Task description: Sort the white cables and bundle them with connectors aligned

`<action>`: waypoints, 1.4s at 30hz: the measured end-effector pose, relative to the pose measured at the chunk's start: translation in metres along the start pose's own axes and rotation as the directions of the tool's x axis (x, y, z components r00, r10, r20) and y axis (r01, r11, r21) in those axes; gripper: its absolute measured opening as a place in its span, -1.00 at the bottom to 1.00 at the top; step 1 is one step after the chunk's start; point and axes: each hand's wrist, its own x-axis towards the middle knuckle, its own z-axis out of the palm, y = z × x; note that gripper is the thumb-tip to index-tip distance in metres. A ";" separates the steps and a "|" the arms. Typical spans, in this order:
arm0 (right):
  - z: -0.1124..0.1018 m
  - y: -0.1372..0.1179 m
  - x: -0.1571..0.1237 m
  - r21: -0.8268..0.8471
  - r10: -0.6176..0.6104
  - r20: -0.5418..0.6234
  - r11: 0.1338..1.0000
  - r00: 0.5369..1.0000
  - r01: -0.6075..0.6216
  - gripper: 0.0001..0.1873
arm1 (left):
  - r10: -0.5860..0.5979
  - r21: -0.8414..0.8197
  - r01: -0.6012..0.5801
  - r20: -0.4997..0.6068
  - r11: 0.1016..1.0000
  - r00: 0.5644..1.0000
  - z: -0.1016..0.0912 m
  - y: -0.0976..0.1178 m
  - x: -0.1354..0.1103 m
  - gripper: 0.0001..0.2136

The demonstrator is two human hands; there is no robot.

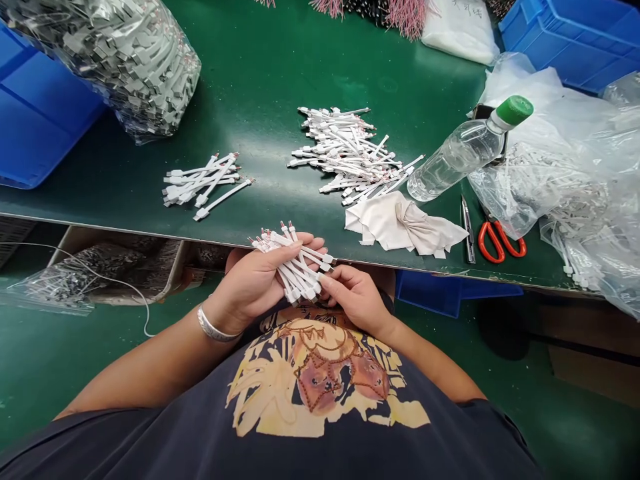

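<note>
Printed T-shirt [310, 380] below; left hand [250, 287] closed around light, springy white flat cables [297, 267]; right hand [357, 300] pinching narrow; hold mid-length, sparing wire tips [286, 230].

Your green surface [260, 73] carries — white cable heap [347, 150] | smaller cable bunch [203, 183] to its left | cream cloth [400, 223] just below the heap | water bottle [463, 150] on its side | steel tweezers [467, 230] just beside orange-handled scissors [501, 240] | bagged parts [127, 67] far left

blue bin [40, 113] cut off, cable tips [286, 230] too small
</note>
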 end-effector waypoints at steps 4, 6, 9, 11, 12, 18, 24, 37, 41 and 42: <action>-0.001 0.001 0.001 -0.003 -0.026 -0.101 1.000 0.995 0.025 -0.68 | 0.000 -0.014 0.000 0.032 1.000 0.999 -0.003 -0.003 0.001 -0.82; -0.001 0.001 0.001 0.009 -0.032 -0.143 0.999 0.989 0.034 -0.68 | -0.002 -0.014 0.002 0.046 1.000 0.999 -0.004 -0.003 0.001 -0.82; -0.001 0.002 0.002 0.054 -0.003 -0.093 0.999 0.996 0.008 -0.68 | 0.000 -0.024 0.001 0.045 1.000 0.999 -0.003 -0.002 0.000 -0.82; 0.000 0.002 0.003 0.093 0.039 0.039 0.995 0.998 -0.043 -0.70 | -0.003 -0.029 0.005 0.043 1.000 0.999 -0.001 -0.002 0.000 -0.82; 0.001 0.002 0.003 0.110 0.054 0.102 0.992 0.993 -0.066 -0.70 | -0.008 -0.029 0.009 0.041 1.000 0.999 0.000 -0.002 0.000 -0.82; 0.002 0.000 0.003 0.110 0.013 0.081 0.994 0.997 -0.022 -0.72 | -0.005 -0.024 0.006 0.040 1.000 0.999 0.001 -0.003 -0.001 -0.82; 0.000 0.005 0.004 0.141 -0.007 -0.111 0.990 0.994 0.023 -0.67 | 0.011 -0.027 -0.009 0.072 1.000 0.997 -0.003 -0.002 0.000 -0.82; 0.004 0.004 0.006 0.145 -0.001 -0.020 0.989 1.000 0.004 -0.65 | 0.042 -0.069 -0.041 0.013 0.997 0.999 0.006 0.000 -0.001 -0.82; 0.003 0.004 0.004 0.132 0.057 0.091 0.989 0.994 -0.068 -0.63 | 0.049 -0.081 -0.050 -0.006 0.995 0.999 0.007 0.001 0.000 -0.84; 0.003 0.003 0.003 0.124 0.080 0.121 0.988 0.989 -0.095 -0.63 | 0.060 -0.086 -0.061 -0.007 0.994 0.998 0.007 0.001 0.001 -0.84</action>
